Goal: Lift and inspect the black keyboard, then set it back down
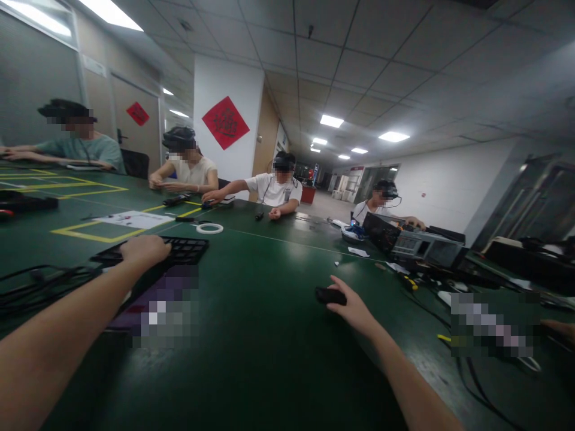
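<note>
My left hand [144, 250] rests closed on the near edge of a black keyboard [179, 250] that lies on the dark green table [260, 335]. My right hand [353, 308] reaches forward, and its fingers wrap a small black object [330, 295], perhaps a mouse, that sits on the table. Both forearms stretch out over the table from the bottom of the view.
A white ring [209, 228] and a sheet of paper [135, 219] lie beyond the keyboard inside yellow tape lines. Cables [40, 284] trail at the left. Opened electronic equipment [417, 245] and wires crowd the right. Several other people sit along the far side.
</note>
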Tool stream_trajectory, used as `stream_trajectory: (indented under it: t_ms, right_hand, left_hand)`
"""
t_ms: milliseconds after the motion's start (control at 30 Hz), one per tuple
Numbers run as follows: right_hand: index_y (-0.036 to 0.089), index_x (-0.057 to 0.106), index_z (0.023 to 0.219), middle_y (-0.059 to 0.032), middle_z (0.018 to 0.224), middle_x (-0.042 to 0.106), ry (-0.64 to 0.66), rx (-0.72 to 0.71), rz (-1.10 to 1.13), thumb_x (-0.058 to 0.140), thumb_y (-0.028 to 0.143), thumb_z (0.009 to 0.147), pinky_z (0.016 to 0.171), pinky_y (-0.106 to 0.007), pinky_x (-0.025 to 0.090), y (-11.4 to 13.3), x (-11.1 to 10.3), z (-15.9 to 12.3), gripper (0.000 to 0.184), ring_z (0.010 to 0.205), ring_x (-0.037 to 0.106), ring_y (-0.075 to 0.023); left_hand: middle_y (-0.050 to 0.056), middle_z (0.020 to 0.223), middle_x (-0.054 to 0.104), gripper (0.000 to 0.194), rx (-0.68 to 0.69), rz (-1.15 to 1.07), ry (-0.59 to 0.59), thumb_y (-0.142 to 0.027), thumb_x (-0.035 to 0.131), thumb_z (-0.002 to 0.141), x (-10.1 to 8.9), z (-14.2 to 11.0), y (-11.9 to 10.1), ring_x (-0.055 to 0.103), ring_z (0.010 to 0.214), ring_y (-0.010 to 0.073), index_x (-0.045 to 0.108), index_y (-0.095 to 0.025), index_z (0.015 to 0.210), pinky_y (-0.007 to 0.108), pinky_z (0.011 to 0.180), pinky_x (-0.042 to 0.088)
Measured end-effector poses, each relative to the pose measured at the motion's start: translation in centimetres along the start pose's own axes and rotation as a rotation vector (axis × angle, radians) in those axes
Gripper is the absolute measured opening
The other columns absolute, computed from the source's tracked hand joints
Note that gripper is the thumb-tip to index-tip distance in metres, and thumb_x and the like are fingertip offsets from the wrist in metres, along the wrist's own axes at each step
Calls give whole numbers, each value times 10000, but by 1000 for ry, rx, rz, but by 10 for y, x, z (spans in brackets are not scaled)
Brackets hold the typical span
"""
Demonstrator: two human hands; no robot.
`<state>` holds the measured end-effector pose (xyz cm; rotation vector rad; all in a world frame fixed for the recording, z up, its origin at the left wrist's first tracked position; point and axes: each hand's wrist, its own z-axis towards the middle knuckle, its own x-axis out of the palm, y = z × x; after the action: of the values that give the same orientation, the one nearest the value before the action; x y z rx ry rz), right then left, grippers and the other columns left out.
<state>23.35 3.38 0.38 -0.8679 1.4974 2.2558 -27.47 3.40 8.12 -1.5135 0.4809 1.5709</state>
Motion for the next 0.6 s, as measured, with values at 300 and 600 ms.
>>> stream_trajectory:
  t_ms: [300,600]
  right_hand:
    - [100,377,1257,-115,1075,589,-455,432,-422,530,321,665,902,-393,374,-90,-69,-10,650,1010,518,-281]
    - [145,402,1246,-155,1281,433,-556,646,-758,427,443,729,930,-540,277,-90,-62,-13,598,1186,334,-355]
  left_hand:
    - [165,1228,476,514,-84,203,115,-387,334,786,-11,0,7,459,1044,286,508,-47,1130,324,764,383]
    - [200,1262,433,633,-59,149,152,-485,366,756,-3,2,13,422,1099,328,474,-24,1176,380,812,371]
